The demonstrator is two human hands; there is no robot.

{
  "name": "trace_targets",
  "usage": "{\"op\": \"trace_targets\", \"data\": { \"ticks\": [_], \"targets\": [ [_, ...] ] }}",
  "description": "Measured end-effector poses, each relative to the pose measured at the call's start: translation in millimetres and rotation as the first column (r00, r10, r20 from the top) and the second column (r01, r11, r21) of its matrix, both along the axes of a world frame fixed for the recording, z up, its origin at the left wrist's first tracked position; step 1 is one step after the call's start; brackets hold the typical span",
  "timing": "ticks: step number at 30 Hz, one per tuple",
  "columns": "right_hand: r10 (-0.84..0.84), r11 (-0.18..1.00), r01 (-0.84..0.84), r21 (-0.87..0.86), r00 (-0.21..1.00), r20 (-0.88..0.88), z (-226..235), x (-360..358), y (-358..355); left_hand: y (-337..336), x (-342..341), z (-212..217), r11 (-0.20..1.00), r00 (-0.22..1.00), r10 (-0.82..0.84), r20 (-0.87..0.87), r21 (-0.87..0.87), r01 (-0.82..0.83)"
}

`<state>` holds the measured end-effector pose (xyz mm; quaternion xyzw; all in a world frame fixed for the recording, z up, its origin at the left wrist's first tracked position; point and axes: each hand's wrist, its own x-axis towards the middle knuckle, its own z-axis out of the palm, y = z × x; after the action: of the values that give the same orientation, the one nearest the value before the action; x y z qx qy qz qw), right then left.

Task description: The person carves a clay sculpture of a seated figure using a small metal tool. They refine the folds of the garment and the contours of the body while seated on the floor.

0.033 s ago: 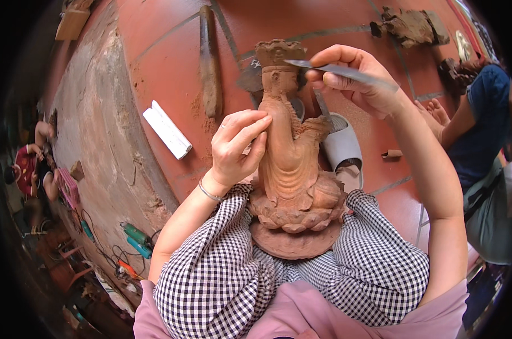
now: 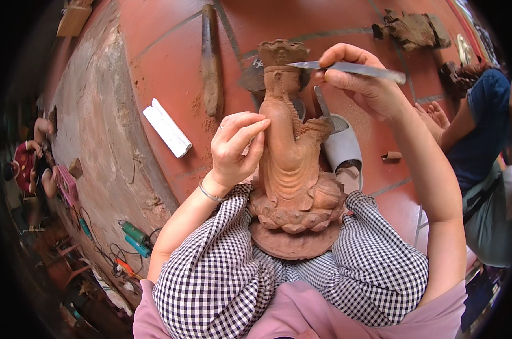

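A reddish-brown carved statue (image 2: pixel 290 152) stands upright between my knees, a seated figure on a lotus base with a tall crown. My left hand (image 2: pixel 236 144) is at its shoulder, fingers curled, fingertips pressed against the carved surface. In the pinch of my right hand (image 2: pixel 360 79) is a slim metal carving knife (image 2: pixel 369 71). The knife lies nearly level, its pointed tip (image 2: pixel 294 65) by the lower edge of the crown. Whether the tip touches the wood, I cannot tell.
On the red tiles lie a wooden club (image 2: pixel 212 68), a white folded strip (image 2: pixel 167 129) and a carved wooden piece (image 2: pixel 411 29). A grey slipper (image 2: pixel 345 150) is right of the statue. Corded power tools (image 2: pixel 134 233) lie left. Another person (image 2: pixel 482 124) sits at the right.
My right hand has shifted slightly right with the knife, and its tip has drawn a little away across the crown. My left hand stays at the shoulder.
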<state>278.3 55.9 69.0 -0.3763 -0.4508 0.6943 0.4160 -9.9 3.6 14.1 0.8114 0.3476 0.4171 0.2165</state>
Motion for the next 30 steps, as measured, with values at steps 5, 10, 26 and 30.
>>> {"op": "trace_targets", "data": {
  "ticks": [5, 10, 26, 30],
  "targets": [
    [0.012, 1.0, -0.012, -0.014, 0.999, -0.038, 9, -11, 2, -10, -14, -2, 0.945, 0.977, 0.201, 0.072, -0.276, -0.174],
    [0.178, 0.974, -0.172, -0.146, 0.984, 0.03, 11, -22, 0, 7, -14, 5, 0.956, 0.942, 0.238, 0.235, -0.227, -0.185],
    [0.605, 0.699, -0.551, -0.456, 0.795, -0.033, 31, -40, -1, 58, 16, 45, 0.87, 0.995, -0.063, -0.078, 0.485, 0.093],
    [0.154, 0.985, -0.169, 0.021, 0.939, 0.309, 40, -39, 9, 60, 17, 50, 0.977, 0.997, 0.055, -0.05, 0.211, -0.044]
  ]
}}
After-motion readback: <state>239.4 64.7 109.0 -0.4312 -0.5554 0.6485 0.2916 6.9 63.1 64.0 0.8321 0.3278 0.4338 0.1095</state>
